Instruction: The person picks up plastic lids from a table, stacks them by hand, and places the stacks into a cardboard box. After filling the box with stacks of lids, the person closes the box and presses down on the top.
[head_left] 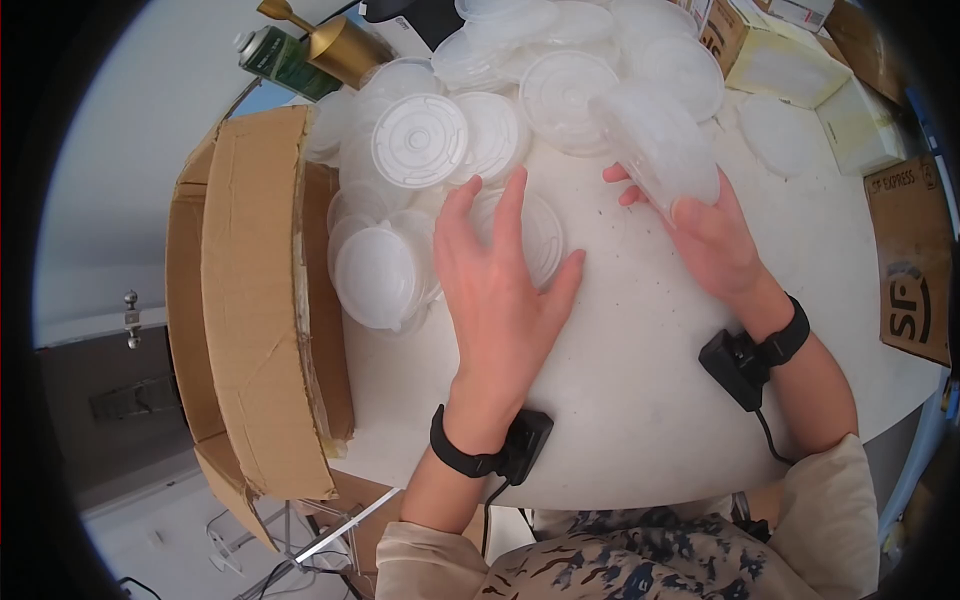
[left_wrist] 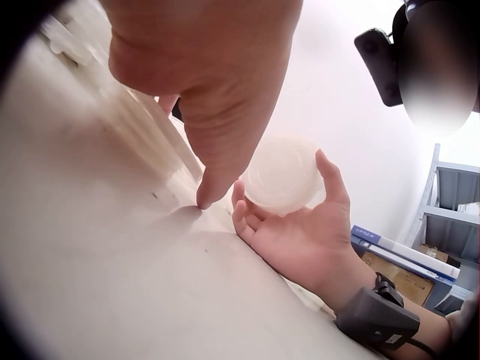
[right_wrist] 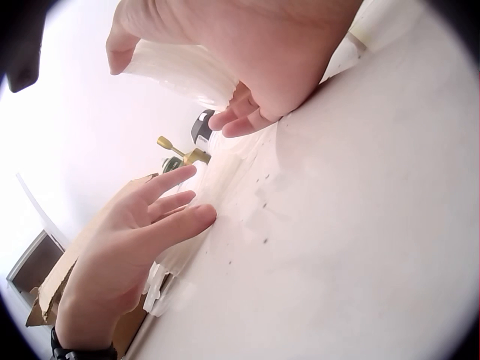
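A: What is the right grip [head_left: 715, 235] doing?
B: It's curled round a translucent stack of lids [head_left: 660, 140], thumb on the near side, holding it tilted.
A: And where is that stack?
B: Over the right half of the white surface [head_left: 620, 400], nearer the far edge than the near one.
A: The left grip [head_left: 505, 290]?
B: Released, fingers and thumb spread, with nothing in it. It's over the left half, with a clear round lid [head_left: 545, 235] partly behind it. I can't tell whether the fingertips touch that lid.
A: What else is about?
B: Loose lids [head_left: 565, 95] heaped along the far edge, overlapping. A smaller white lid [head_left: 377, 275] lies toward the left edge, near the open cardboard box [head_left: 255, 300] there.
A: And opposite?
B: An SF Express box [head_left: 912, 260] by the right edge, and stacked cartons [head_left: 785, 65] at the far right corner.
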